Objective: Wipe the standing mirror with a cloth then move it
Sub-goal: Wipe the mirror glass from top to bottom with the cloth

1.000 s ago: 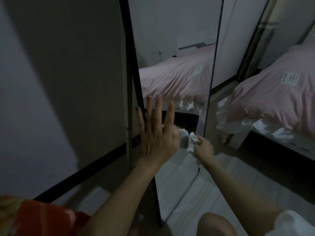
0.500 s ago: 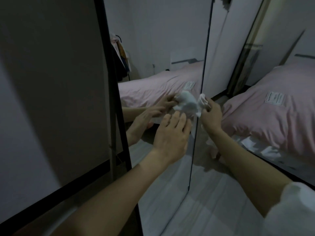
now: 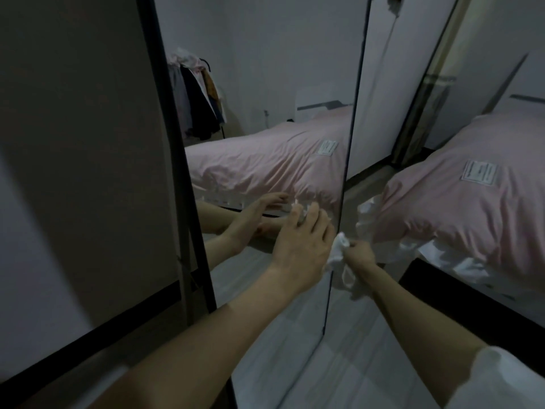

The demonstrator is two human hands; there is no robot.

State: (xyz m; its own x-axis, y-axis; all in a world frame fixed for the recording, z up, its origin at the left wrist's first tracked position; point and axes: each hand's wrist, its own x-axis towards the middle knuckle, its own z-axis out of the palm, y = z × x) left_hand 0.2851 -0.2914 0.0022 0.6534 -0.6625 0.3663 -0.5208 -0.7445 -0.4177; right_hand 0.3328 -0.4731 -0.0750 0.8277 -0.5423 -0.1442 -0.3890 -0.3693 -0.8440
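Both forearms reach forward from the lower edge of the view toward the standing mirror [image 3: 265, 119], which stands upright at about 11 o'clock, its dark frame running along its left edge and its thin right edge passing between the two hands. The left forearm comes up from 7 o'clock, and the left hand [image 3: 303, 249] lies against the lower part of the glass with its fingers fairly straight and close together, holding nothing; its reflection meets it in the mirror. The right forearm comes in from 4 o'clock, with a white sleeve [image 3: 501, 379] showing at its near end. The right hand [image 3: 359, 255] is curled tight around a bunched white cloth [image 3: 339, 255], which sits at the mirror's right edge just beside the left hand, with a loose tail hanging below the wrist.

Compared with half a second ago, both hands sit lower on the mirror, and the cloth has dropped from above the left fingertips to the right of that hand, at the level of its knuckles.

A pink bed [image 3: 472, 202] lies at 3 o'clock, well apart from the hands, and shows again as a reflection in the glass.
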